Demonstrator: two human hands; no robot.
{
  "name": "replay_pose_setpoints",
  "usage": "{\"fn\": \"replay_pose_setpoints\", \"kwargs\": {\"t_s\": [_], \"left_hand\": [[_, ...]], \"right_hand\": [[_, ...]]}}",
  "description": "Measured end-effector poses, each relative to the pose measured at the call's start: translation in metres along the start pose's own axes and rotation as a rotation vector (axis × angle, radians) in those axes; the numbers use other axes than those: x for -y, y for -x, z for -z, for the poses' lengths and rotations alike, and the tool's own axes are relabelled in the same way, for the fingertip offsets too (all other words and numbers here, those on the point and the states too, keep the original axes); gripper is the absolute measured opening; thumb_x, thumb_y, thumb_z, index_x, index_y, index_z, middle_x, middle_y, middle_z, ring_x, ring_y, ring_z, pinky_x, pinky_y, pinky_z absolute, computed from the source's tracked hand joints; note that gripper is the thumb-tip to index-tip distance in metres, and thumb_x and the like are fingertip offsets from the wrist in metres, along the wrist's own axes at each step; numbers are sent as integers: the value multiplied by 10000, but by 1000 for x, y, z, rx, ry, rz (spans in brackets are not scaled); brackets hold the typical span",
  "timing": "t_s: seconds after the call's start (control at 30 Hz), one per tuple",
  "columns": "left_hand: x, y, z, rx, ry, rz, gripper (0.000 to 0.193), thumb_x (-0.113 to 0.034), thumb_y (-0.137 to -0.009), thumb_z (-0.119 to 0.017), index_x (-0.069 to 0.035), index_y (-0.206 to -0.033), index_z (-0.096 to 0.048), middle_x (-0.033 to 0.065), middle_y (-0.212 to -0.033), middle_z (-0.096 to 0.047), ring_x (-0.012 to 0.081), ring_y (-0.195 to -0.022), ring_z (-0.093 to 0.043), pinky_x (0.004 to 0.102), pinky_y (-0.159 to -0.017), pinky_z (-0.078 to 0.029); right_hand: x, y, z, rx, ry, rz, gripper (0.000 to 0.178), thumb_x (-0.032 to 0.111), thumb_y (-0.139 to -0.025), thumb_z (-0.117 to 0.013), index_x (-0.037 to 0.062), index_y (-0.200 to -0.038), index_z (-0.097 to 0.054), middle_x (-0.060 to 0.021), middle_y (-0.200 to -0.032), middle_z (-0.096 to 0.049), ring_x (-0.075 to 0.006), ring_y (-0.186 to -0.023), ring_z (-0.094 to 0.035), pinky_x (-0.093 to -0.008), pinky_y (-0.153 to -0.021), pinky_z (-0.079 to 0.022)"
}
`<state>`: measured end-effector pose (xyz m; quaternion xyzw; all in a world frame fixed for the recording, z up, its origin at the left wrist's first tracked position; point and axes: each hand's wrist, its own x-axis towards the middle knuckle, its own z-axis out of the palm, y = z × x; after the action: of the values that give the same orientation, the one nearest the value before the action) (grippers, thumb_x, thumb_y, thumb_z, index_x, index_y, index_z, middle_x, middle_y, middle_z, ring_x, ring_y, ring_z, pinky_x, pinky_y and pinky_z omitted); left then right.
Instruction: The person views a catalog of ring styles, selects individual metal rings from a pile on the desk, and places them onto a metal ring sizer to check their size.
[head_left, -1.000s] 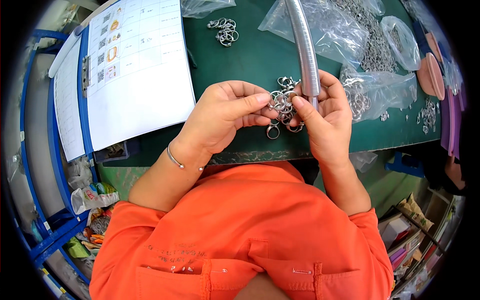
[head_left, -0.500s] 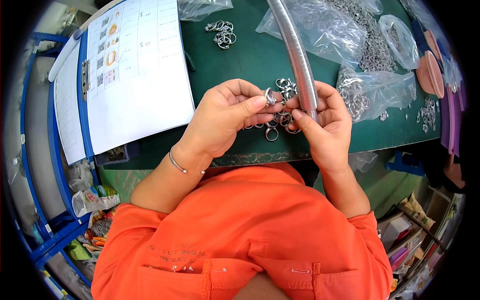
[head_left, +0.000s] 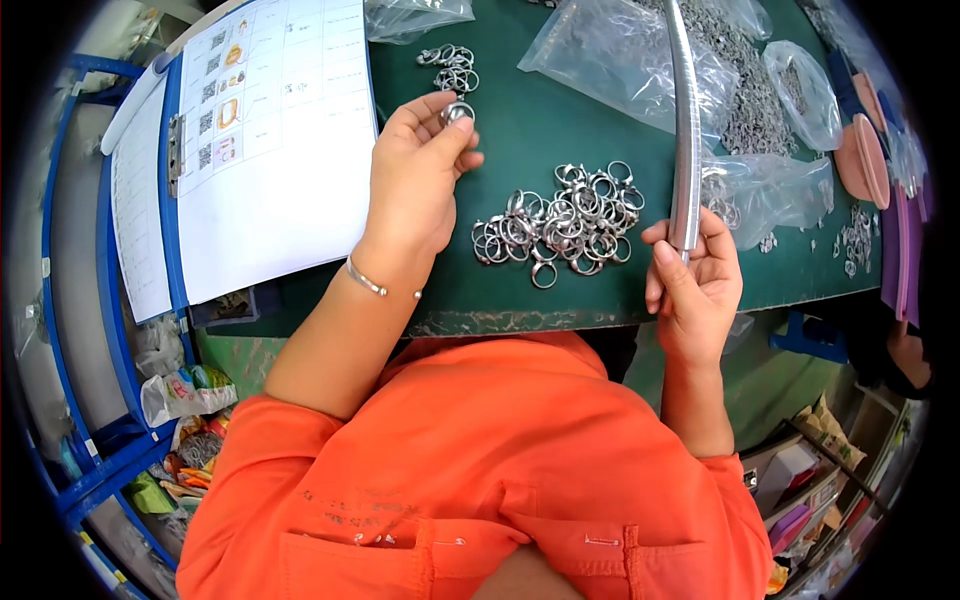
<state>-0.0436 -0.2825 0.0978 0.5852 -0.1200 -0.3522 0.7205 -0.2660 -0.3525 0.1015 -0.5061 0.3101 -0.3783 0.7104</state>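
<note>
A green counter (head_left: 530, 130) lies beneath the fingers (head_left: 455, 137), a blue rack (head_left: 120, 470) left of them, and, below right, seemingly a stool (head_left: 810, 338) on green floor (head_left: 785, 382).

the table (head_left: 560, 120) has a dark green top, its near edge scuffed. a loose heap of metal rings (head_left: 567, 222) lies close to that edge, and a smaller cluster of rings (head_left: 458, 78) sits farther back. a clipboard with papers (head_left: 280, 220) covers the left end. over on the right i see a crumpled clear bag (head_left: 610, 75), a flatter bag with rings inside (head_left: 775, 190), a spread of tiny silvery pieces (head_left: 752, 125), and some bits (head_left: 858, 235) scattered near the right edge.
</note>
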Motion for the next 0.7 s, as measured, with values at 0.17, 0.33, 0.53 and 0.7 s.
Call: {"fn": "replay_pose_setpoints", "kwargs": {"t_s": [0.17,0.33,0.53,0.7], "left_hand": [[-6,-14,-8,-6,101,-81,412,18,-813,-519,72,-1207,-411,143,-1087,-503,170,-896,-540,235,-731,-462],[-2,-3,2,142,-862,-348,269,-176,-762,-682,18,-916,-578,39,-820,-557,91,-619,-486,206,-571,-413],[3,20,5,379,-963,-240,177,-147,-765,-672,15,-780,-603,64,-760,-525,106,-627,-499,225,-581,-422],[-2,20,9,382,-133,262,174,-144,-885,-539,13,-938,-591,70,-904,-615,112,-755,-587,221,-657,-489]], "right_hand": [[2,4,2,3,6,14,348,-30,-820,-559,-24,-1136,-412,-126,-890,-600,-52,-500,-483,-160,-407,-366],[0,8,7,-6,19,16,339,-34,-822,-553,-25,-1132,-415,-125,-890,-600,-50,-493,-478,-157,-407,-364],[-3,9,10,-2,24,1,345,-38,-822,-547,-28,-1138,-407,-128,-898,-597,-51,-493,-474,-159,-406,-365],[-4,11,8,4,19,-14,345,-41,-822,-544,-28,-1138,-407,-131,-898,-597,-51,-489,-474,-160,-403,-366]]}}
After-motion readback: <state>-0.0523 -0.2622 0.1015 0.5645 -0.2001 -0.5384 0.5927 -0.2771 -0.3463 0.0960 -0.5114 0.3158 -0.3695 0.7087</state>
